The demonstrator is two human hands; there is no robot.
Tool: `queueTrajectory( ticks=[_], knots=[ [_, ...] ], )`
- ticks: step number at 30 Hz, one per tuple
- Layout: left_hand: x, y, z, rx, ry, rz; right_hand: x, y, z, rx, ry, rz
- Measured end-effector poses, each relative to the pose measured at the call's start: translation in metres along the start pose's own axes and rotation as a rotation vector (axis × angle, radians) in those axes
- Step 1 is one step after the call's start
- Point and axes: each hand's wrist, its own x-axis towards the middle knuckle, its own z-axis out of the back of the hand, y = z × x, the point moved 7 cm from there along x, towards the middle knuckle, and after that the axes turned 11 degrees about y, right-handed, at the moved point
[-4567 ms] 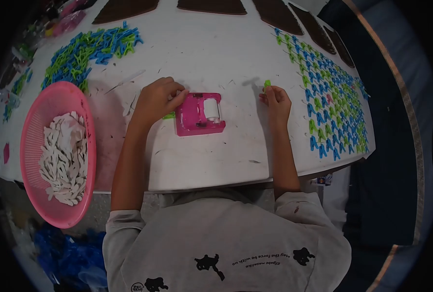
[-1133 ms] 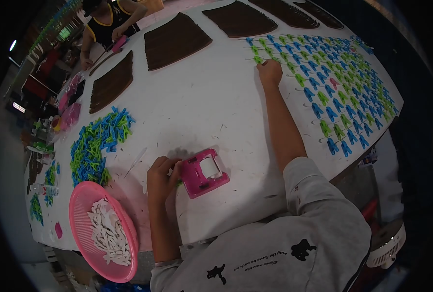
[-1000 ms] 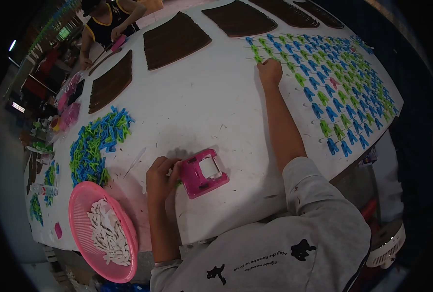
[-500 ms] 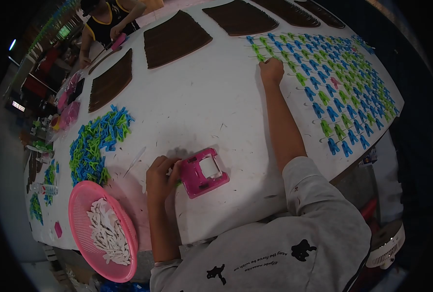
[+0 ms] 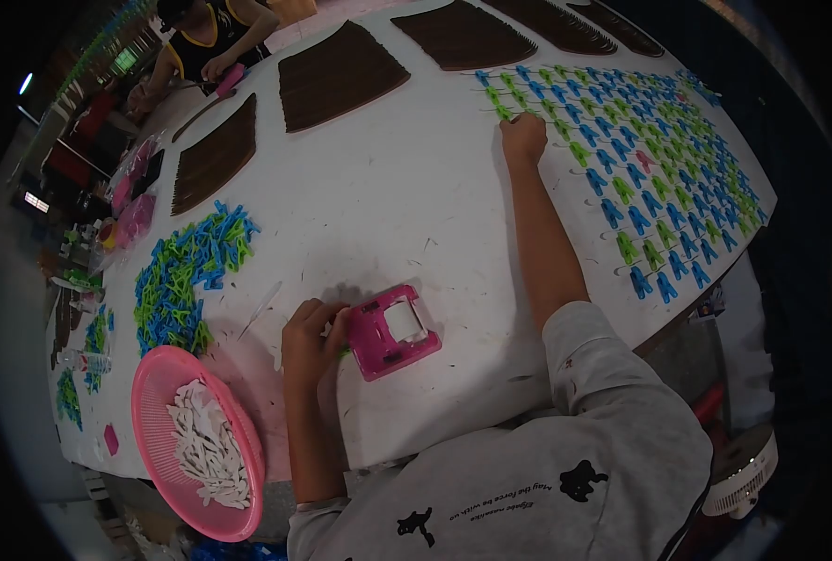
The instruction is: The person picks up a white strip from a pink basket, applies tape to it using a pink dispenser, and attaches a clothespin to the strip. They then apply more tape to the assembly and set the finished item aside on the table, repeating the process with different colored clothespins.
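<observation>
Clips (image 5: 624, 191) are spread in rows on the table (image 5: 378, 196); the green clip (image 5: 504, 112) apparently pinched by the right hand (image 5: 525, 138) is best aligned without disturbing others. The pink dispenser (image 5: 371, 348) is touched by the left hand (image 5: 309, 344), its grip unclear.

Magenta dispenser (image 5: 376, 348), mainly blue-and-green clips (image 5: 620, 147)

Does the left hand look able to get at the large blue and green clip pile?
Probably yes: only tabletop and a pale stick lie between the left hand and the large clip pile, with the pink basket off that line.
</observation>
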Motion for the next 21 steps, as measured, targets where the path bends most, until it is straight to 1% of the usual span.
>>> queueTrajectory(
  ticks=[10,16,21],
  knots=[
    [0.0003,0.0003,0.0011,0.025,0.027,0.055,0.0017,-0.0024,-0.0015,0.016,-0.03,0.013],
    [-0.0001,0.0013,-0.0002,0.026,0.006,-0.004,0.0025,-0.003,-0.0018,0.009,-0.03,0.009],
    [0.0002,-0.001,0.0009,0.007,0.006,0.014,0.0022,-0.0028,-0.0017,0.006,-0.029,0.0]
  ],
)
